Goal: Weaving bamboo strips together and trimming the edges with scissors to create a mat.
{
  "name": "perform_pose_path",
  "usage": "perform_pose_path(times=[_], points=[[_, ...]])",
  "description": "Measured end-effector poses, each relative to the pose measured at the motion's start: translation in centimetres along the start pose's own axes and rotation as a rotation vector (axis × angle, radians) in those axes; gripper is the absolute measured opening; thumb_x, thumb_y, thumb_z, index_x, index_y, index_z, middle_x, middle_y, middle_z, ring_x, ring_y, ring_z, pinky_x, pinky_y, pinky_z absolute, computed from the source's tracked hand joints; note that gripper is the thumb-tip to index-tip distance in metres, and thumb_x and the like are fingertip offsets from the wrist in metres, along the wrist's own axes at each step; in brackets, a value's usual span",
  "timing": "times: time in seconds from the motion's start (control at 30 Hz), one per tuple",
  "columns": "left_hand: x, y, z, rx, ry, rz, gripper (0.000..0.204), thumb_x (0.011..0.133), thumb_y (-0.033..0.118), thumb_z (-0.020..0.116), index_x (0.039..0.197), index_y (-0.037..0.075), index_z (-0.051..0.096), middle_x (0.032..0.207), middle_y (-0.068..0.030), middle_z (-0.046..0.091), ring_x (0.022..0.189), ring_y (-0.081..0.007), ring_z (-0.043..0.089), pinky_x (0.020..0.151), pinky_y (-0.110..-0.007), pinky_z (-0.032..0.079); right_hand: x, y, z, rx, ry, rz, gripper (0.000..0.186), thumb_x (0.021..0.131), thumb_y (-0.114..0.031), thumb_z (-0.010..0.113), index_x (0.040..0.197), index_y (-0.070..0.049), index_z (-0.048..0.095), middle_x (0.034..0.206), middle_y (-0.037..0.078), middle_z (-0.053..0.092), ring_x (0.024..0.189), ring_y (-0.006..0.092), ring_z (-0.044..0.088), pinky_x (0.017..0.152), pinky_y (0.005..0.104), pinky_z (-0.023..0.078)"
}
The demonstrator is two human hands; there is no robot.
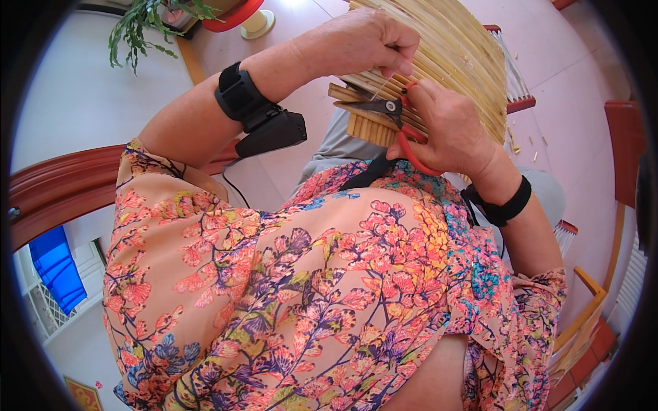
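Note:
My left hand (373, 44) is closed in a pinch on a thin pale thread (384, 83), which runs down toward the scissor blades. In my right hand (456, 127) is a pair of scissors (394, 107) with red handles and dark blades. The blades are parted and point left, close to the thread; whether they touch it I cannot tell. Beneath both hands lies a mat of narrow yellowish wooden or bamboo slats (452, 48), set side by side. Its near end, with short slat ends (370, 129), rests over my grey-trousered lap.
Small slat scraps (514, 140) lie scattered on the pale tiled floor (548, 61) at the right. A red-framed rack (521, 103) stands beyond the mat. At the upper left are a potted plant (140, 27) and a round red seat or stand (233, 17).

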State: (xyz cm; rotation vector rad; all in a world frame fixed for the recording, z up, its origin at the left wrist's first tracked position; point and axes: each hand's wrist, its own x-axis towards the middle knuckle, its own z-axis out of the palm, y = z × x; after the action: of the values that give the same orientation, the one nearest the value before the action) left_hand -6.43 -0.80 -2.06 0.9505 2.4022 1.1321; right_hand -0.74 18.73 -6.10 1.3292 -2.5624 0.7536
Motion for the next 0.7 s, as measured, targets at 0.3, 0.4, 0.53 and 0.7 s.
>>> perform_pose_path(times=[0.3, 0.4, 0.53, 0.7], points=[[0.2, -0.7, 0.3, 0.03, -0.038, -0.072, 0.012, 0.075, 0.014, 0.06, 0.07, 0.004, 0.056, 0.058, -0.0057, 0.053, 0.056, -0.013, 0.05, 0.052, -0.027, 0.04, 0.7, -0.5, -0.3, 0.029, -0.006, -0.029, 0.051, 0.062, -0.045, 0.071, 0.077, -0.001, 0.05, 0.075, 0.015, 0.052, 0.07, 0.0315, 0.055, 0.059, 0.0378, 0.045], [0.6, -1.2, 0.3, -0.212, -0.025, -0.154, 0.01, 0.078, 0.011, 0.058, 0.07, 0.005, 0.056, 0.06, -0.0018, 0.055, 0.055, -0.0092, 0.049, 0.05, -0.024, 0.039, 1.0, -2.6, -0.4, 0.044, -0.107, -0.017, 0.046, 0.063, -0.041, 0.07, 0.077, -0.002, 0.051, 0.077, 0.015, 0.052, 0.076, 0.0311, 0.055, 0.063, 0.0383, 0.045], [-0.4, -0.5, -1.6, -0.474, 0.0, -0.17, 0.011, 0.082, 0.01, 0.056, 0.073, 0.004, 0.056, 0.066, 0.0007, 0.058, 0.057, -0.0072, 0.05, 0.055, -0.02, 0.041, 0.9, -1.6, -1.6, 0.077, -0.029, -0.058, 0.041, 0.061, -0.031, 0.071, 0.085, -0.002, 0.054, 0.084, 0.015, 0.055, 0.082, 0.0313, 0.056, 0.068, 0.0384, 0.046], [0.1, 2.2, -2.5, -0.653, 0.048, -0.053, 0.013, 0.084, 0.013, 0.056, 0.078, 0.002, 0.057, 0.069, -0.0026, 0.06, 0.06, -0.008, 0.053, 0.06, -0.019, 0.042, -9.7, 5.3, -7.7, -0.013, 0.112, 0.284, 0.042, 0.063, -0.017, 0.071, 0.098, -0.002, 0.053, 0.101, 0.014, 0.056, 0.085, 0.0249, 0.057, 0.072, 0.0313, 0.046]])
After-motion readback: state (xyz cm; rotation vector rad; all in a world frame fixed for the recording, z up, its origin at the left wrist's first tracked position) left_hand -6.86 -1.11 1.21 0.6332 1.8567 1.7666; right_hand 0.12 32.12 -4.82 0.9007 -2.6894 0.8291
